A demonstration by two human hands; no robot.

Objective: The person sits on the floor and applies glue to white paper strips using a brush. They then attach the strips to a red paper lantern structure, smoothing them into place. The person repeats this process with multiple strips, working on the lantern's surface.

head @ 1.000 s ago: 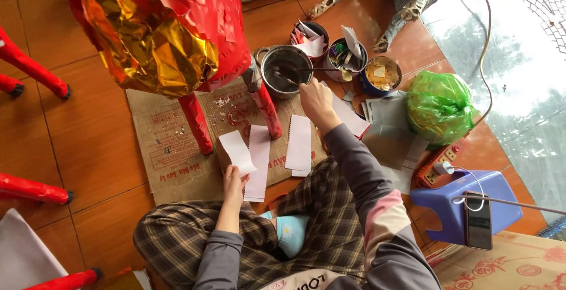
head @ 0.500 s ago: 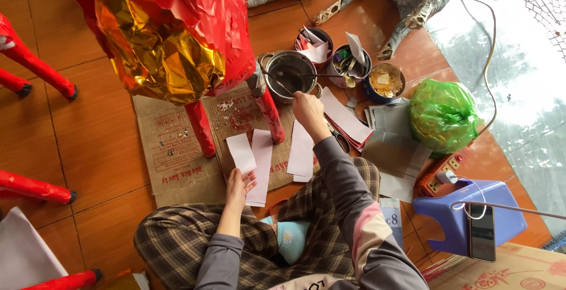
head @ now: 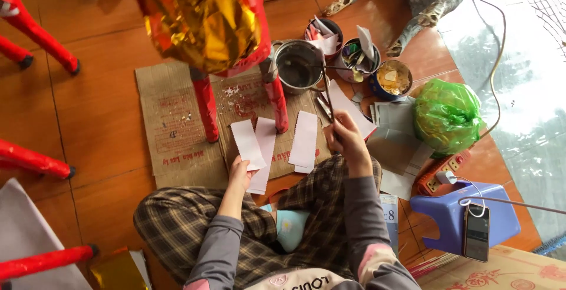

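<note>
Now seated on floor, left hand [head: 240, 169] on paper strip [head: 248, 143], right hand [head: 348, 136] gripping brush [head: 326, 86].
Left fingers pinch the strip's lower end over the cardboard [head: 177, 125]; two more strips [head: 304, 139] lie beside it. Right hand is clenched round the brush handle, its tip at the metal pot [head: 298, 66]. Green bag [head: 446, 116] sits well right.

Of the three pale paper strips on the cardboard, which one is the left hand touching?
The leftmost strip, tilted; the left hand grips its lower end. The other two lie untouched.
</note>
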